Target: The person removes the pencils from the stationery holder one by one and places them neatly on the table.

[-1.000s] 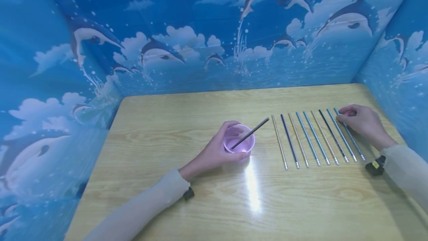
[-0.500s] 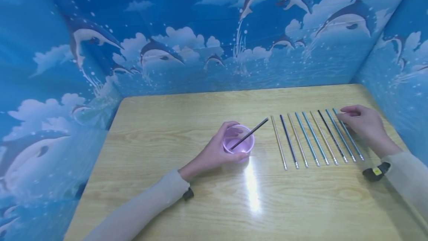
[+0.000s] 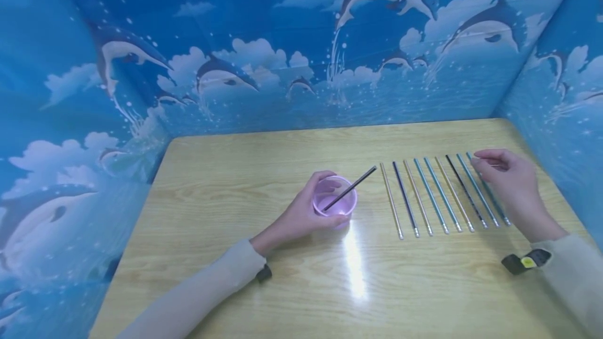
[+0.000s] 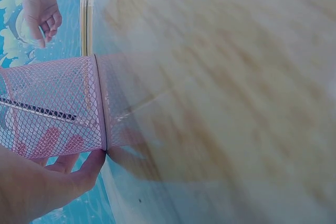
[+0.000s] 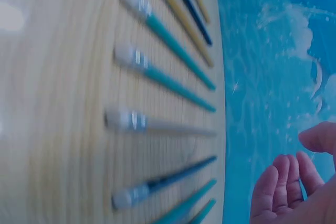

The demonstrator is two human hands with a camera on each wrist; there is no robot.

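Note:
My left hand [image 3: 301,213] holds a pink mesh pencil cup [image 4: 58,98] on the table, thumb and fingers wrapped round its side. One dark pencil [image 3: 360,180] leans inside it, its upper end past the rim on the right. On the right, several pencils lie side by side, white eraser ends toward me: a yellow pencil [image 3: 392,203] at the left end, a blue-green pencil [image 3: 499,208] at the right end. Over that right end hovers my right hand [image 3: 511,187], fingers loosely bent. The right wrist view shows a gap between thumb and fingers, holding nothing.
The wood-grain table [image 3: 226,171] meets a blue dolphin-print backdrop [image 3: 282,82] at its back edge, and similar cloth stands at both sides. A bright light reflection [image 3: 354,260] lies on the tabletop in front of the cup.
My right hand has come up off the rightmost pencil, rising a little with its wrist turned. The pencils keep their row. My left hand and the cup stay in place.

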